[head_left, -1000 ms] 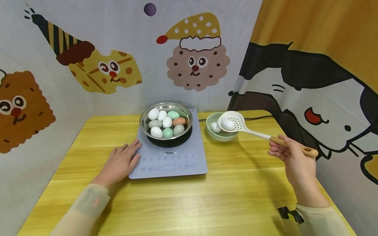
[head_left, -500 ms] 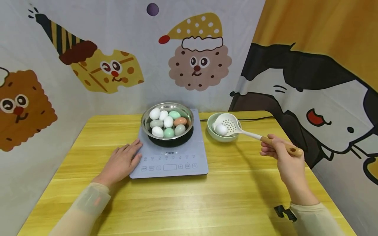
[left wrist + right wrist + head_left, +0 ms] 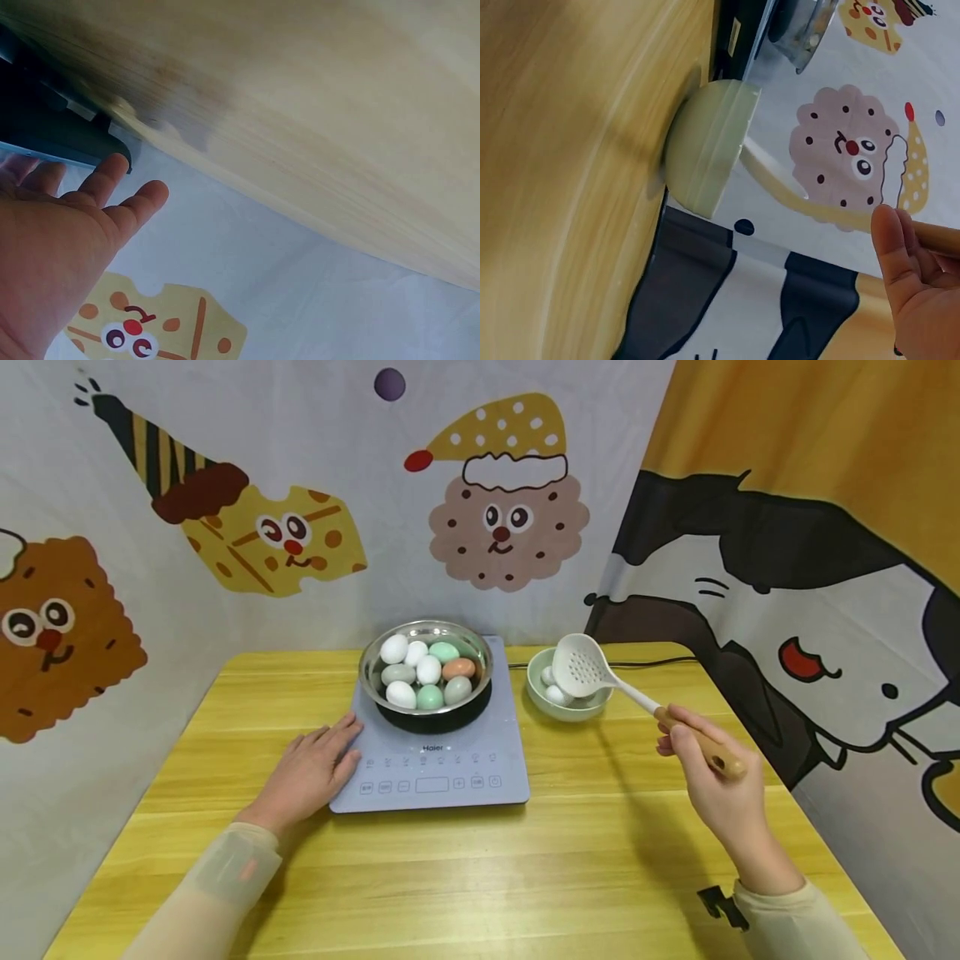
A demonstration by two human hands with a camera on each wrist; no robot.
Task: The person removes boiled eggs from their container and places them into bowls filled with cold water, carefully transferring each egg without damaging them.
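Observation:
My right hand [image 3: 727, 793] grips the wooden handle of a white slotted spoon [image 3: 581, 665]. Its perforated bowl, with no egg on it, is tilted over the pale green bowl [image 3: 564, 712]. White eggs [image 3: 557, 695] lie in that bowl, partly hidden by the spoon. In the right wrist view the spoon's stem [image 3: 776, 180] reaches behind the green bowl's rim. My left hand [image 3: 307, 772] rests with extended fingers at the left edge of the induction cooktop [image 3: 480, 735]. A steel pan [image 3: 480, 689] on the cooktop holds several white, green, grey and brown eggs [image 3: 429, 670].
A black cord [image 3: 652, 662] runs along the back of the wooden table [image 3: 450, 877], behind the green bowl. Printed cloth [image 3: 300, 618] hangs right behind the table and along both sides. A dark clip-like piece [image 3: 722, 907] sits at my right sleeve cuff.
The white egg on the slotted spoon has slid off into the green bowl. The spoon has then lifted and tilted, and my right hand has shifted left. My left hand stays at the cooktop.

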